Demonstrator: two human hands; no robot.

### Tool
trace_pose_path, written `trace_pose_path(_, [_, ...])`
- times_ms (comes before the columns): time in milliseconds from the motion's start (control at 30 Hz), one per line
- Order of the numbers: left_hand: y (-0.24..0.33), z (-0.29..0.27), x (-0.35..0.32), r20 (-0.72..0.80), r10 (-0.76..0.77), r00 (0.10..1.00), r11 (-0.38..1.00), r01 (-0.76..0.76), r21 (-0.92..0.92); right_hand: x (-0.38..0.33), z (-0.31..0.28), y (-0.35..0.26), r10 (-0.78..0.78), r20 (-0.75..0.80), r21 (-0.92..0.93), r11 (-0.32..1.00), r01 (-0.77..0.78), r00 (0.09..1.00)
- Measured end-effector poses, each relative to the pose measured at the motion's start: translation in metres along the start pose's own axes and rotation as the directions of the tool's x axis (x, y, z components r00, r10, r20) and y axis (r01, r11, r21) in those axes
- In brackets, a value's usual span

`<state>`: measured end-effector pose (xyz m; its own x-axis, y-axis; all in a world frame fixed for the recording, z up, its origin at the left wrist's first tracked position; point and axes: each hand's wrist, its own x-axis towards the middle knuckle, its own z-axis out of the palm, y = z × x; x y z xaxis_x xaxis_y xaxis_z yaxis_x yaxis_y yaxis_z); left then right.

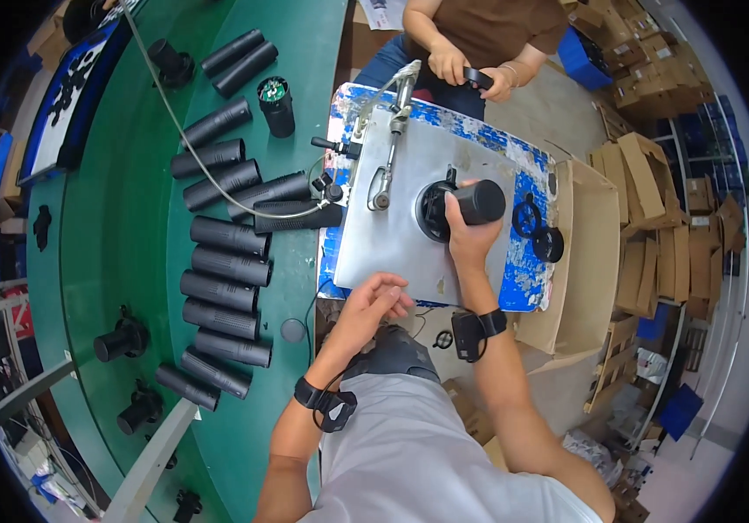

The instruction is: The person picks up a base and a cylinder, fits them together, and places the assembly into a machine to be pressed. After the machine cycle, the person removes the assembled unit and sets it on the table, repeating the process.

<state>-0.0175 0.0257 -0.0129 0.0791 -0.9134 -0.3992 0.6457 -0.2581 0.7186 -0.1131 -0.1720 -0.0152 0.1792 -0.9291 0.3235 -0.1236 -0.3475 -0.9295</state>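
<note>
While the right hand (pixel 466 228) grips a black cylindrical housing (pixel 481 201) over the metal plate (pixel 392 235), the left hand (pixel 373 303) rests half-curled, holding nothing, at the plate's near edge.

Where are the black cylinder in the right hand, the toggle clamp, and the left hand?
black cylinder (pixel 482 201), head view, its side wall.
toggle clamp (pixel 389 148), head view, its metal arm.
left hand (pixel 373 307), head view, back of hand.

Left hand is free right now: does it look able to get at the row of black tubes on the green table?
Probably yes. The left hand hovers empty at the near edge of the metal plate, and the black tubes lie uncovered on the green table just to its left, with nothing between them.
</note>
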Motion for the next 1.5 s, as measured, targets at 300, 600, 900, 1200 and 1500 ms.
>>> trace_pose_path(300, [0.074,-0.030,0.004,-0.167,0.270,0.948,0.961,-0.255,0.104,0.049,-0.025,-0.030,0.021,0.570,0.021,0.999,-0.040,0.822])
trace_pose_path(600, [0.135,-0.070,0.106,-0.254,0.641,0.724,0.708,-0.430,0.560,0.027,-0.003,0.002,-0.194,0.287,0.242,0.962,0.125,0.938])
trace_pose_path(900, [0.123,-0.109,0.188,-0.130,0.556,0.821,-0.087,0.213,0.973,0.024,-0.008,0.010,-0.281,0.255,0.174,0.955,0.242,0.925])
trace_pose_path(1200, [0.123,-0.108,0.175,-0.262,0.496,0.828,-0.003,0.303,0.953,0.020,-0.002,0.005,-0.272,0.225,0.204,0.952,0.228,0.936])
trace_pose_path(1500, [0.141,-0.101,0.168,-0.313,0.365,0.877,0.013,0.332,0.943,0.018,-0.009,0.009,-0.276,0.216,0.208,0.950,0.232,0.937])
